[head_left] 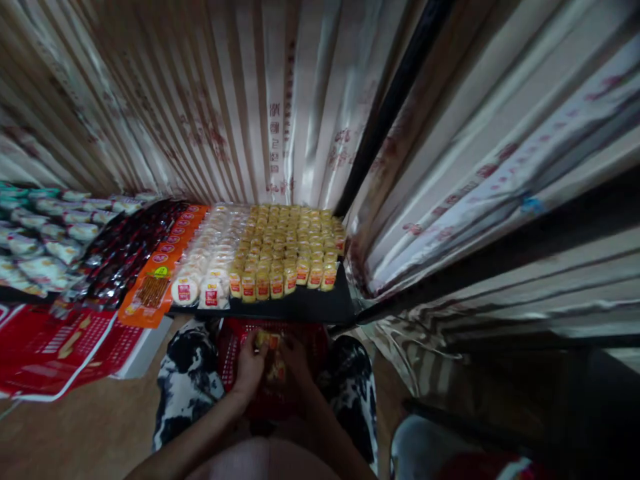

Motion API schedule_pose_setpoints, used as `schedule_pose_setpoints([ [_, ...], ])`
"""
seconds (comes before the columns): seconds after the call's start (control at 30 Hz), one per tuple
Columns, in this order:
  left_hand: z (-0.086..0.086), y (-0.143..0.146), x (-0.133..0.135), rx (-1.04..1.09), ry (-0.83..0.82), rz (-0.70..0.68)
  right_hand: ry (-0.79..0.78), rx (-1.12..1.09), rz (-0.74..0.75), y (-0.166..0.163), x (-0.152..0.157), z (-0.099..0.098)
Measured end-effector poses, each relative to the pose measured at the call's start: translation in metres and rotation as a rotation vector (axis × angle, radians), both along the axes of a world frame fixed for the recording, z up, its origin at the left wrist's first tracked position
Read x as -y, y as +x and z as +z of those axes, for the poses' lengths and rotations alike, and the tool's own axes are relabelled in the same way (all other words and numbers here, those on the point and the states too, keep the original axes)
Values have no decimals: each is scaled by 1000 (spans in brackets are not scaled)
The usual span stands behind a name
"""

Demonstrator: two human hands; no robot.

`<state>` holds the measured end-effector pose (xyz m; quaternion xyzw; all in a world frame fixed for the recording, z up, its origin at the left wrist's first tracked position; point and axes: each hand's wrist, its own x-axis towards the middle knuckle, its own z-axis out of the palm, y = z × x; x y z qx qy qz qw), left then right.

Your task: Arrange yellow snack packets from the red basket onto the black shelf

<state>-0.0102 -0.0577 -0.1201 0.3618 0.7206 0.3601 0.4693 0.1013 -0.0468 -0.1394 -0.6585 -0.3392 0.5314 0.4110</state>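
Above the red basket [227, 360] between my knees, both hands are close together. My left hand [251, 367] is closed on a small yellow snack packet [270, 341] with an orange-red label. Right beside that packet, my right hand [295, 360] has its fingers curled; the dim light hides what is in them. More yellow packets [275, 370] show lower down inside the basket. On the black table [300, 308] in front, similar yellow packets [280, 247] stand in tight rows.
Left of the rows lie clear-wrapped round white cakes [186, 290], orange snack packs [153, 290], dark shiny packets [120, 253] and white-and-green packets [40, 233]. A red carton [65, 353] stands at the left. Pale curtains [300, 100] hang behind, with a dark pole [385, 113].
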Motion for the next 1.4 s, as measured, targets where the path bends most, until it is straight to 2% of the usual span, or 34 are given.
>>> schedule_pose_setpoints([
  [0.2,64,11,-2,-148,288,-214,85,-157,-124,12,10,37],
  [0.4,125,36,-34,-202,422,-372,280,-184,-219,32,-8,82],
  [0.6,165,73,-85,-224,681,-554,533,-82,-380,60,-50,131],
  [0.7,183,93,-112,-254,774,-594,614,-39,-455,75,-71,144],
  [0.77,192,106,-129,-283,780,-628,647,-18,-470,84,-85,147],
  [0.87,199,124,-155,-302,756,-661,680,0,-461,95,-103,146],
  [1.0,199,146,-188,-324,753,-703,683,45,-487,106,-123,138],
  [1.23,187,172,-225,-423,658,-769,591,230,-547,118,-142,116],
  [1.4,174,176,-241,-511,645,-828,545,315,-460,119,-141,112],
])
